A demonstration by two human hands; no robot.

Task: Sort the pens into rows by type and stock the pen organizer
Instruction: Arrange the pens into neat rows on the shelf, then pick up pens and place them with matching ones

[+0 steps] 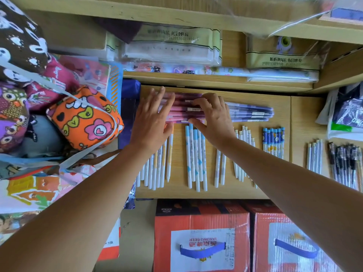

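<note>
A row of pink pens [183,107] lies crosswise at the back of the wooden shelf [279,99]. My left hand [152,120] rests flat on their left ends with straight fingers. My right hand [213,116] lies on their right part, fingers bent over the pens and thumb at the near edge. Purple pens [252,112] lie to the right of my right hand. Nearer me are groups of white pens with yellow marks [159,165], blue-capped white pens [196,160], plain white pens [242,138], blue patterned pens [274,142], thin white pens [314,156] and black pens [345,163].
Patterned fabric bags [84,116] are piled at the left. Wrapped packets [170,46] fill the shelf behind. Two red cardboard boxes [200,232] stand below the shelf's front edge. A plastic bag [345,110] lies at the far right.
</note>
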